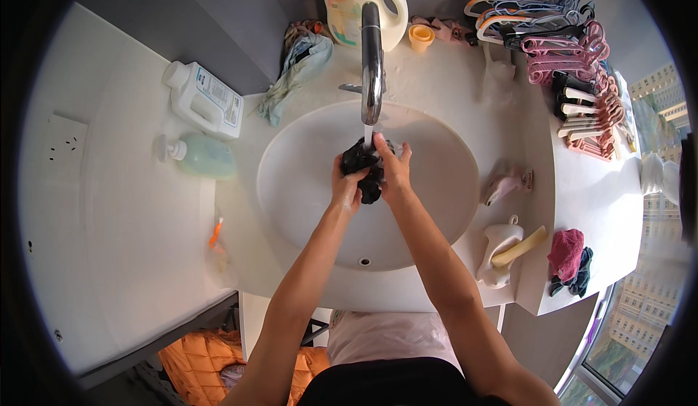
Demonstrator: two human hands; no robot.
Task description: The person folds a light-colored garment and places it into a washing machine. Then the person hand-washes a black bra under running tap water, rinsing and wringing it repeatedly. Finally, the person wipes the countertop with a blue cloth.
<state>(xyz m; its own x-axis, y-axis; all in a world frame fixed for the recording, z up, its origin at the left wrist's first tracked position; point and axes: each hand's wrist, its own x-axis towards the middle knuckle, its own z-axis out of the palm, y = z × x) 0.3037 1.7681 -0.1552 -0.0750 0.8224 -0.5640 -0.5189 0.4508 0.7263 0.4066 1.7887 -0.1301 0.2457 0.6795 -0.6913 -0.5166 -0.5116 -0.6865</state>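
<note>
Water runs from the chrome faucet (372, 68) onto a bunched black cloth (357, 158) over the white oval sink (305, 220). My left hand (344, 185) grips the cloth from its left side, thumb across it. On the other side, my right hand (393, 166) holds the same cloth, with its fingers raised near the stream. Some whitish foam or wet material shows by the right fingers; I cannot tell which. Part of the cloth hangs below both hands. The cloth's exact kind is hidden by its folds.
Behind the faucet stands a large cream detergent jug (349, 8), beside an orange cup (421, 37). A white bottle (210, 100) and green pump bottle (204, 156) are left. Right are clothes hangers (567, 51), a soap dish (499, 242) with a yellow bar (518, 247), and a red cloth (567, 253).
</note>
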